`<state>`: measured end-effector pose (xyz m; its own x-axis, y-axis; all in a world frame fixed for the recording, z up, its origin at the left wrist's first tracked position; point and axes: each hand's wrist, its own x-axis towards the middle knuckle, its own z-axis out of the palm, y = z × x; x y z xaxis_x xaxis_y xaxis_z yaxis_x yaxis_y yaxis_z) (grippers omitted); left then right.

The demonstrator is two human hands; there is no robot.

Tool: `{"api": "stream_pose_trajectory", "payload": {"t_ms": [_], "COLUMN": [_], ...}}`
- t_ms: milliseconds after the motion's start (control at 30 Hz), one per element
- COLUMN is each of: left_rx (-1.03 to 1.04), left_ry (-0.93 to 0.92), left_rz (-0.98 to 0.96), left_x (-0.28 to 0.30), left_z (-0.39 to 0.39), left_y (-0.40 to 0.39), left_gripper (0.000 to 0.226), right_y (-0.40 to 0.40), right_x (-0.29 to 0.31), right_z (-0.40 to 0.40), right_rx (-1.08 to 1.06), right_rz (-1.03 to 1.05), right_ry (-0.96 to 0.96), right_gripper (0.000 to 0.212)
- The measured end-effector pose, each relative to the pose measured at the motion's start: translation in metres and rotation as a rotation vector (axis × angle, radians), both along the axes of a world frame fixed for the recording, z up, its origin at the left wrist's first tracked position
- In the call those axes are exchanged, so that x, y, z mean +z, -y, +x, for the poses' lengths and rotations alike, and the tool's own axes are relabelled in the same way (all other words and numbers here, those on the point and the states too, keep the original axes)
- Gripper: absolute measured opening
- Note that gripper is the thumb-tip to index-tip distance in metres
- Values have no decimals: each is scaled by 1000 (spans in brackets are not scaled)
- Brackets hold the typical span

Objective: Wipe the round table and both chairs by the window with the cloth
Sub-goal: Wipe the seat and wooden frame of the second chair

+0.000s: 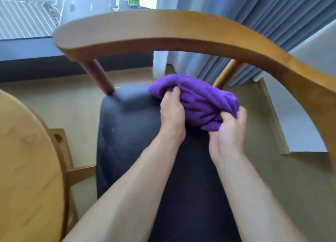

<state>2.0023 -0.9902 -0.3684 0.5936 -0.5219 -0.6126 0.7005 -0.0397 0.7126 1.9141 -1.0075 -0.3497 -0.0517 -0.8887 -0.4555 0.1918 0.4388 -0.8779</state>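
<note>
A bunched purple cloth (198, 101) rests on the far end of a chair's dark padded seat (127, 132). My left hand (172, 114) grips the cloth's near left side. My right hand (229, 131) clutches its right end. The chair's curved wooden backrest rail (181, 31) arches over and beyond the cloth, carried by two slanted wooden posts. The round wooden table (27, 169) fills the lower left, close beside the seat. Only one chair is in view.
A window (45, 11) lies beyond the chair at the upper left, with a dark sill below it. Blue-grey curtains (263, 23) hang at the upper right. Beige floor surrounds the chair, and a pale wall panel (300, 123) stands at the right.
</note>
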Motion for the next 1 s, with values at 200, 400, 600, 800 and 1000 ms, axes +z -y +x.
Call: {"api": "stream_pose_trajectory", "payload": {"t_ms": [200,400,600,800,1000], "left_rx": [-47,-512,-417,-289,-545], "left_ry": [75,463,460,335,429], "left_rz": [-123,72,30,-152,142], "left_x": [8,-45,-45,-27,-48], "left_z": [-17,-18,-14,-16,-21], "left_y": [100,123,113,113,92], "left_gripper": [27,28,23,19,37], "right_y": [75,103,113,107,101], "right_x": [3,-46,-50,-44,-52], "right_z": [-5,1,-12,1,-13], "right_rx": [-184,108,236,134,361], "right_rz": [-276,-317,-152,-342,-65], "right_ry": [25,-396,-450,-327,-612], "right_gripper": [47,50,44,45,31]}}
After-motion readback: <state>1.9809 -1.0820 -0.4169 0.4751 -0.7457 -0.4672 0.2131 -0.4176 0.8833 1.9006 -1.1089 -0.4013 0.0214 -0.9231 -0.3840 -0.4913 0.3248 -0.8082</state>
